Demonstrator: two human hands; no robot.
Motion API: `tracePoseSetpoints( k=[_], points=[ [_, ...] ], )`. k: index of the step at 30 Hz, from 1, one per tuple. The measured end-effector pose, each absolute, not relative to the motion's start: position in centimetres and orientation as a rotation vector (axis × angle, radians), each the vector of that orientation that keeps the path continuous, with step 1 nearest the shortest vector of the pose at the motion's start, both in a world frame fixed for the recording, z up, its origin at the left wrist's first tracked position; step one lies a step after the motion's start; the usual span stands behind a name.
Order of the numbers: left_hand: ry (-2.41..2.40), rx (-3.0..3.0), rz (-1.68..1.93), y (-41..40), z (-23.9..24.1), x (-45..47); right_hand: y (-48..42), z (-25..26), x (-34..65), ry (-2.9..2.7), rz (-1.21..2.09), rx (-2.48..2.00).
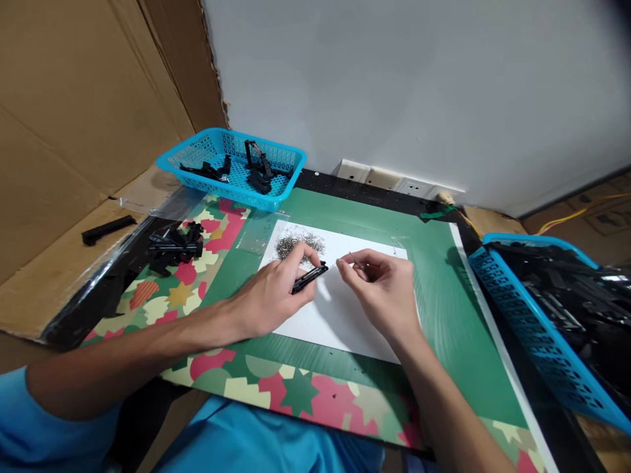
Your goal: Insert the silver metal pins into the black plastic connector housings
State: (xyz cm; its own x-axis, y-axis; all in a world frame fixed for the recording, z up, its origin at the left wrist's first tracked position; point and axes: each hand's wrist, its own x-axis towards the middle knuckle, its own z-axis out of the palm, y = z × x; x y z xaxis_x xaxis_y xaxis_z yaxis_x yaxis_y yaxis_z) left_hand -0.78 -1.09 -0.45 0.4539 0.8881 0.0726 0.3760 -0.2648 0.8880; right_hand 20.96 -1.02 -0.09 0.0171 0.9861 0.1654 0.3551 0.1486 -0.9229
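My left hand (279,292) rests on a white sheet (340,315) and is closed round a small black plastic part (309,277), whose end sticks out toward the right. My right hand (382,289) is beside it, fingertips pinched on a thin metal pin or spring (352,257) pointing up and left toward the black part. A heap of tiny metal springs (296,242) lies on the sheet just behind my left hand.
A blue basket (197,152) with a few black parts stands at the back left. A pile of black parts (175,248) lies left on the patterned mat. Another blue basket (537,341) full of black parts sits at the right. Cardboard walls the left side; wall sockets (384,179) run behind.
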Motion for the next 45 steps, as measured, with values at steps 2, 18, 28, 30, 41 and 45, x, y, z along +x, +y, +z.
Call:
tracePoseSetpoints(
  k=[2,18,28,30,41,45],
  points=[
    [1.118,1.944,0.732,-1.0,-0.7,-0.8,-1.1,-0.2,20.5,-1.539,0.883,-1.37],
    [1.081,1.981,0.56,-1.3,0.5,-0.7,-1.3,0.1,20.5,-1.423,0.998,-1.382],
    [1.03,1.805,0.677,-0.7,-0.8,-0.7,-3.2,-0.7,21.1,-1.518,0.822,-1.262],
    [1.014,1.791,0.745,-0.8,-0.9,-0.6,-3.9,-0.9,21.1,-1.61,0.662,-1.188],
    [0.816,1.958,0.945,-1.0,-1.4,-1.1,-4.6,-1.0,20.9,-1.951,0.244,-0.853],
    [0.703,2.08,0.991,-0.7,-1.7,-1.3,-4.4,-1.0,21.3,-1.955,0.419,-0.811]
  ],
)
